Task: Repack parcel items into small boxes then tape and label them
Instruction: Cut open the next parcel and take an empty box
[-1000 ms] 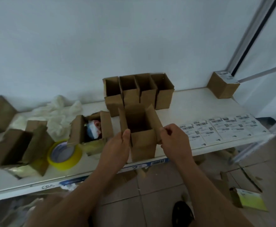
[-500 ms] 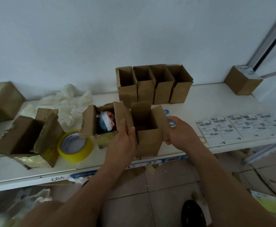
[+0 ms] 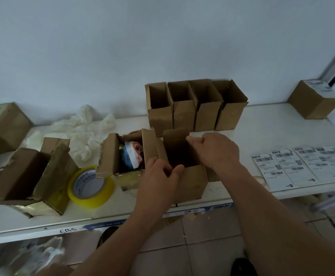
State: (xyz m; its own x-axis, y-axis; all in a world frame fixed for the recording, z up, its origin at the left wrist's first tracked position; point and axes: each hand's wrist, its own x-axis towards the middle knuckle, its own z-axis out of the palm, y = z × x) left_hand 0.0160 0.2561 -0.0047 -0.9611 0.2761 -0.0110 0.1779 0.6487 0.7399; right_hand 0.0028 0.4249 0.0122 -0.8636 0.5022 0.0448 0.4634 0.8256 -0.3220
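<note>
A small open cardboard box (image 3: 192, 182) stands near the shelf's front edge. My left hand (image 3: 158, 176) grips its near left rim, thumb inside. My right hand (image 3: 216, 150) is over its right flap, fingers curled on the flap's edge. Touching it on the left is a torn open parcel box (image 3: 111, 156) holding a blue and white snack packet (image 3: 132, 156). A yellow roll of tape (image 3: 91, 186) lies left of the parcel. Sheets of shipping labels (image 3: 302, 164) lie at the right.
Several empty open small boxes (image 3: 196, 108) stand in a row by the wall. A closed labelled box (image 3: 313, 100) sits far right. Torn parcel boxes (image 3: 29, 176) and crumpled white wrapping (image 3: 83, 132) lie at the left on the white shelf (image 3: 272, 124).
The small box has been set down against the parcel box. My right hand has moved from the box's right side up onto its right flap.
</note>
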